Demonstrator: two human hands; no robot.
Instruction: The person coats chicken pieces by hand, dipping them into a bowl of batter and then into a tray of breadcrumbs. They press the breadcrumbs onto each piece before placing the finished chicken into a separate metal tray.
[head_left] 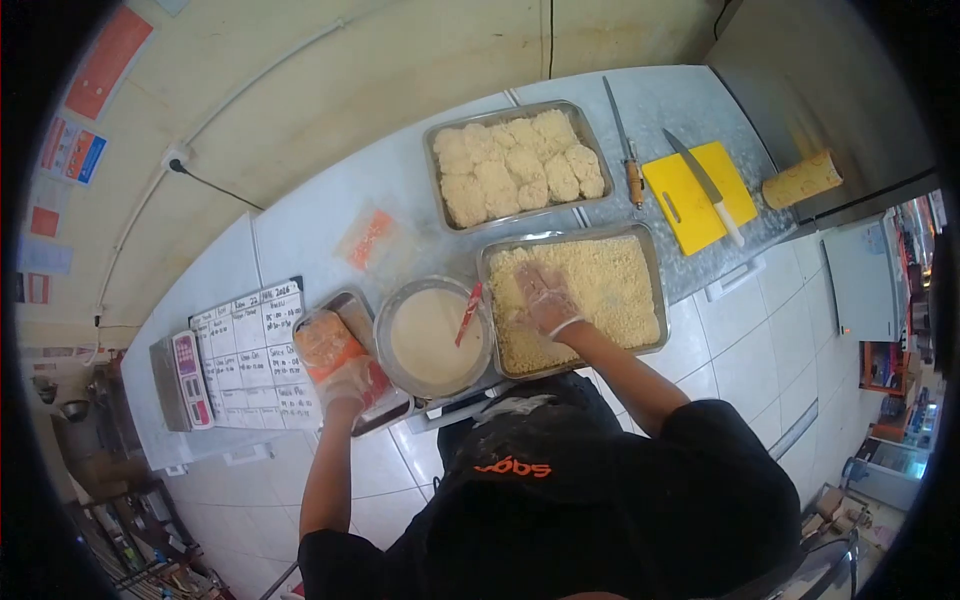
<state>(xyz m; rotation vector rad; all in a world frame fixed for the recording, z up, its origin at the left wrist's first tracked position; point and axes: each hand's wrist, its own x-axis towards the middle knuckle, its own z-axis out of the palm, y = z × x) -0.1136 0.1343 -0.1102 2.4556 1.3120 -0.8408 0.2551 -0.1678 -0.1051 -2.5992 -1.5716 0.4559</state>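
Note:
My right hand (pixel 548 302), in a clear glove dusted with crumbs, lies with its fingers spread on the pale crumbs (pixel 610 290) in a metal tray (pixel 662 300). At the left, my gloved left hand (pixel 350 385) is over a smaller metal tray (pixel 392 415) and touches something orange (pixel 330 350) there. Its fingers are too blurred to make out. Between my hands stands a round bowl of pale batter (pixel 425 340) with a red-handled utensil (pixel 469 315) in it. Behind the crumbs, another tray (pixel 437 190) holds several coated pieces (pixel 495 180).
A yellow cutting board (pixel 680 205) with a white-handled knife (pixel 712 190) lies at the right, beside a long knife (pixel 622 130) and a patterned roll (pixel 803 180). A scale (pixel 190 375), a written chart (pixel 250 350) and a plastic bag (pixel 375 240) are at the left.

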